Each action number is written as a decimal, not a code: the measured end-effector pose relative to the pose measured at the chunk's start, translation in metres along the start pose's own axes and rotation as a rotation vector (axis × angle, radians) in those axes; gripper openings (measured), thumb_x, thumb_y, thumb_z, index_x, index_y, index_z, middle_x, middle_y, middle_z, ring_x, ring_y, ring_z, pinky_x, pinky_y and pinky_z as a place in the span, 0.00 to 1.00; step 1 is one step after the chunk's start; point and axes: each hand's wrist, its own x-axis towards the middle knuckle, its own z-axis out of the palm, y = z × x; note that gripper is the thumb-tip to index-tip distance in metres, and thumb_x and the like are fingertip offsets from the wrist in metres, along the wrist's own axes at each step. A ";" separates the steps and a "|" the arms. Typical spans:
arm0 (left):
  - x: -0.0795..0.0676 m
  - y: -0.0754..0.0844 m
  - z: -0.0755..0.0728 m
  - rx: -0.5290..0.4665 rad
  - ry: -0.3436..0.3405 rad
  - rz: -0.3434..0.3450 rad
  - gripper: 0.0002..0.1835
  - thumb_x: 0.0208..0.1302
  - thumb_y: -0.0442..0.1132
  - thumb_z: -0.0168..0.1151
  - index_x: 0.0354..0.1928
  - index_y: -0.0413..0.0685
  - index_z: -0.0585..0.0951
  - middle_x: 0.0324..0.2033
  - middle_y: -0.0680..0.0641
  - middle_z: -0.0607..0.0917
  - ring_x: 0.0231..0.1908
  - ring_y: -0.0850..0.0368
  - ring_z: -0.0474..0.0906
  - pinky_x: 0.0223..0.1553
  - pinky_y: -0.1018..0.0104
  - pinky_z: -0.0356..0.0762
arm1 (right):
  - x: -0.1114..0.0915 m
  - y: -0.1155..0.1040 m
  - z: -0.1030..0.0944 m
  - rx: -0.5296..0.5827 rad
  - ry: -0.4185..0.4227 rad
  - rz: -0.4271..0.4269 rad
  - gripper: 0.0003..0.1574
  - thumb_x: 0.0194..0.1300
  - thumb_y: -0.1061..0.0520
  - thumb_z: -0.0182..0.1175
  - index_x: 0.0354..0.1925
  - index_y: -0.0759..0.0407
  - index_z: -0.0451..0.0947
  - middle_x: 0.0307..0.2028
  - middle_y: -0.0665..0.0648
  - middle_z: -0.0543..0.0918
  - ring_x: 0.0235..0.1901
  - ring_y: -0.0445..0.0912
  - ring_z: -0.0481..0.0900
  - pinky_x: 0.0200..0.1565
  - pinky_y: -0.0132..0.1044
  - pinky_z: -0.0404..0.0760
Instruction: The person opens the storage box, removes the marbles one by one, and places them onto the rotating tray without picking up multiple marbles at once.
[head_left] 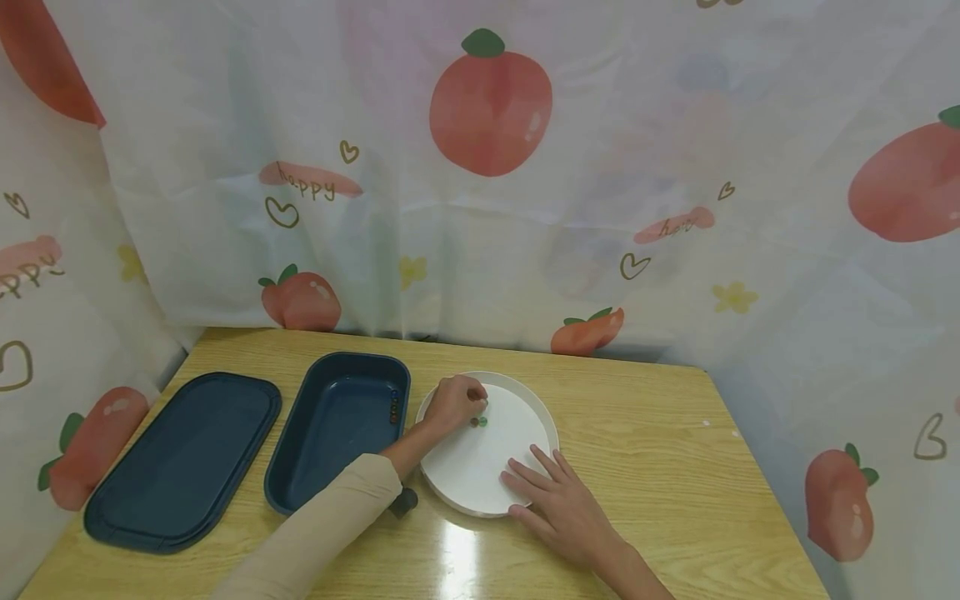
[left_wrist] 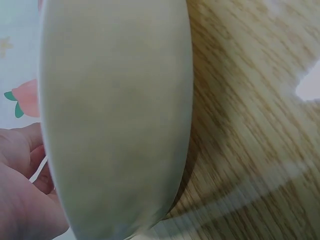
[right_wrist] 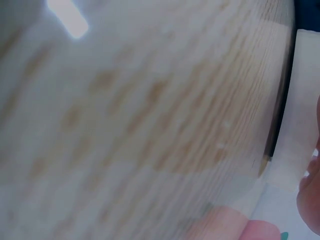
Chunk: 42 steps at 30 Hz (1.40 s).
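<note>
In the head view my left hand (head_left: 455, 403) reaches over a round white tray (head_left: 517, 408) with its fingers curled and its fingertips together. What looks like a small round bead shows faintly at those fingertips. Just below them, a brown bead (head_left: 475, 422) and a green bead (head_left: 483, 422) lie side by side on the tray. My right hand (head_left: 564, 508) rests at the tray's near right rim, fingers spread and fairly straight. The left wrist view shows part of the left hand (left_wrist: 25, 185) beyond the tray's pale side wall (left_wrist: 115, 110), which hides its fingertips.
A deep dark blue container (head_left: 330, 433) stands left of the tray, with several small beads (head_left: 393, 407) in a row along its right wall. Its matching flat lid (head_left: 183, 462) lies farther left. A fruit-print curtain (head_left: 487, 208) hangs behind the wooden table (head_left: 645, 425).
</note>
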 end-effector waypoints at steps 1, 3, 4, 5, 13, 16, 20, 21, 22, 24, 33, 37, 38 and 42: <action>0.000 0.000 0.000 0.001 -0.001 0.001 0.02 0.62 0.30 0.69 0.36 0.42 0.88 0.31 0.50 0.85 0.34 0.57 0.79 0.36 0.65 0.79 | 0.000 0.000 0.000 0.002 -0.001 0.002 0.28 0.72 0.39 0.57 0.65 0.44 0.77 0.65 0.46 0.75 0.72 0.55 0.61 0.68 0.59 0.55; 0.000 -0.001 0.000 0.005 -0.004 0.002 0.02 0.61 0.30 0.69 0.36 0.42 0.88 0.30 0.50 0.84 0.34 0.58 0.78 0.36 0.65 0.78 | 0.000 0.000 -0.001 0.004 -0.002 0.003 0.28 0.71 0.39 0.58 0.65 0.45 0.77 0.65 0.46 0.75 0.72 0.55 0.61 0.68 0.59 0.55; 0.000 -0.001 0.000 0.007 -0.005 0.002 0.02 0.61 0.30 0.69 0.35 0.42 0.88 0.30 0.50 0.84 0.33 0.58 0.78 0.35 0.65 0.78 | 0.000 -0.001 -0.001 0.002 -0.003 0.003 0.28 0.71 0.39 0.58 0.65 0.45 0.77 0.65 0.46 0.75 0.72 0.55 0.60 0.68 0.59 0.55; 0.000 -0.001 0.000 0.007 -0.006 0.004 0.02 0.61 0.30 0.70 0.35 0.41 0.88 0.30 0.50 0.84 0.33 0.58 0.78 0.35 0.65 0.78 | 0.000 -0.001 -0.001 0.003 -0.003 0.003 0.28 0.71 0.39 0.58 0.65 0.45 0.77 0.65 0.46 0.75 0.72 0.55 0.60 0.68 0.59 0.55; -0.002 -0.002 0.000 0.022 0.004 0.010 0.03 0.60 0.28 0.69 0.33 0.42 0.88 0.29 0.50 0.84 0.32 0.58 0.77 0.35 0.66 0.78 | 0.001 -0.001 0.000 -0.001 -0.004 0.003 0.29 0.72 0.38 0.57 0.66 0.44 0.77 0.66 0.45 0.75 0.72 0.54 0.60 0.68 0.58 0.54; -0.002 -0.002 0.000 0.024 0.003 0.014 0.03 0.60 0.28 0.69 0.33 0.42 0.88 0.29 0.50 0.84 0.32 0.58 0.77 0.34 0.66 0.78 | 0.001 0.000 0.000 0.002 0.000 -0.002 0.29 0.72 0.38 0.57 0.66 0.44 0.77 0.66 0.45 0.75 0.72 0.54 0.60 0.68 0.58 0.55; -0.002 -0.003 0.000 0.029 0.003 0.030 0.03 0.59 0.27 0.69 0.33 0.41 0.89 0.29 0.49 0.84 0.31 0.59 0.76 0.33 0.67 0.77 | 0.001 0.001 0.000 0.001 0.006 -0.010 0.29 0.72 0.37 0.56 0.66 0.44 0.77 0.65 0.46 0.75 0.71 0.54 0.61 0.68 0.59 0.56; -0.002 -0.003 0.000 0.032 0.003 0.033 0.03 0.59 0.27 0.69 0.33 0.41 0.89 0.29 0.49 0.84 0.31 0.59 0.76 0.33 0.67 0.77 | 0.001 0.001 0.000 0.001 0.006 -0.011 0.29 0.72 0.37 0.56 0.66 0.44 0.77 0.65 0.46 0.75 0.71 0.55 0.61 0.68 0.59 0.56; -0.001 -0.003 0.000 0.034 0.003 0.034 0.03 0.59 0.27 0.69 0.33 0.41 0.89 0.29 0.49 0.85 0.30 0.59 0.76 0.32 0.68 0.77 | 0.002 0.001 0.000 -0.001 0.007 -0.012 0.29 0.72 0.37 0.56 0.66 0.44 0.77 0.65 0.46 0.75 0.71 0.55 0.61 0.68 0.59 0.56; -0.001 -0.004 0.001 0.039 0.002 0.035 0.04 0.59 0.27 0.69 0.33 0.40 0.90 0.29 0.49 0.85 0.30 0.60 0.76 0.31 0.68 0.77 | 0.002 0.001 0.001 -0.004 0.006 -0.013 0.29 0.72 0.37 0.56 0.66 0.45 0.77 0.65 0.45 0.75 0.71 0.55 0.61 0.68 0.59 0.57; 0.001 -0.004 0.001 0.043 -0.015 0.015 0.04 0.59 0.28 0.69 0.35 0.40 0.90 0.30 0.49 0.86 0.30 0.60 0.77 0.30 0.70 0.77 | 0.002 0.001 0.000 -0.005 0.001 -0.004 0.29 0.71 0.37 0.57 0.65 0.45 0.77 0.66 0.45 0.75 0.72 0.54 0.61 0.68 0.60 0.56; -0.001 -0.003 0.000 0.031 -0.011 0.010 0.05 0.59 0.29 0.70 0.37 0.39 0.89 0.32 0.48 0.86 0.33 0.58 0.79 0.33 0.67 0.79 | 0.001 0.001 0.000 -0.011 -0.004 -0.003 0.29 0.71 0.38 0.57 0.65 0.44 0.77 0.65 0.45 0.75 0.71 0.54 0.61 0.68 0.58 0.55; -0.002 -0.002 0.000 0.027 -0.007 0.013 0.05 0.60 0.29 0.70 0.38 0.39 0.89 0.32 0.47 0.86 0.34 0.57 0.79 0.35 0.66 0.79 | 0.001 0.001 0.000 -0.013 -0.007 -0.001 0.29 0.71 0.38 0.57 0.66 0.44 0.77 0.65 0.45 0.75 0.71 0.54 0.61 0.68 0.58 0.54; -0.005 0.001 -0.005 -0.003 0.018 0.036 0.06 0.60 0.28 0.69 0.40 0.37 0.89 0.35 0.45 0.87 0.37 0.53 0.81 0.39 0.61 0.81 | 0.000 0.001 0.001 -0.012 -0.013 0.005 0.29 0.71 0.37 0.57 0.66 0.44 0.77 0.65 0.45 0.75 0.72 0.54 0.60 0.69 0.56 0.53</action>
